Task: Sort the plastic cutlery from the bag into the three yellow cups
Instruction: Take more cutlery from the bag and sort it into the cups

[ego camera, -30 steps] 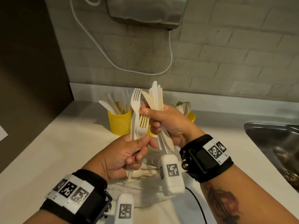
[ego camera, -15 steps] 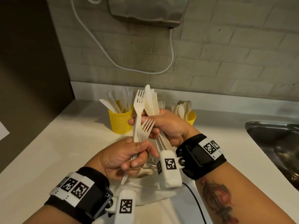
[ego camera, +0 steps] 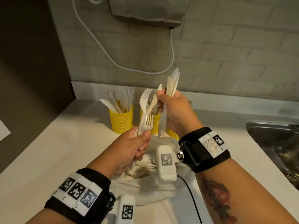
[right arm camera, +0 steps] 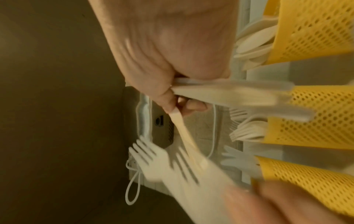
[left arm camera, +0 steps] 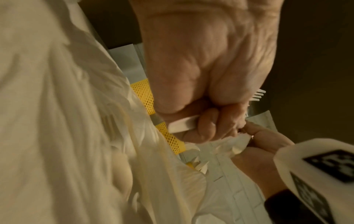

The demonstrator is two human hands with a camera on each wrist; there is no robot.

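Note:
In the head view my left hand [ego camera: 143,139] grips two white plastic forks [ego camera: 146,101] by their handles, tines up. My right hand [ego camera: 163,99] is raised above it and holds a bunch of cream plastic knives [ego camera: 174,81], while its thumb and forefinger pinch one more knife [ego camera: 154,101] that slants down across the forks. Behind the hands stand three yellow mesh cups: the left cup [ego camera: 121,122] holds knives, the middle cup [ego camera: 154,123] holds forks, and the right cup [ego camera: 174,135] is mostly hidden by my right hand. The white bag [ego camera: 145,186] lies crumpled on the counter under my wrists.
A steel sink [ego camera: 275,143] is sunk into the counter at the right. A hand dryer [ego camera: 148,12] hangs on the brick wall above, its white cable [ego camera: 172,50] looping down. A dark wall [ego camera: 29,78] bounds the counter on the left.
My right hand has risen and moved right with the knives, away from my left hand. The middle cup, hidden before, now shows between the hands.

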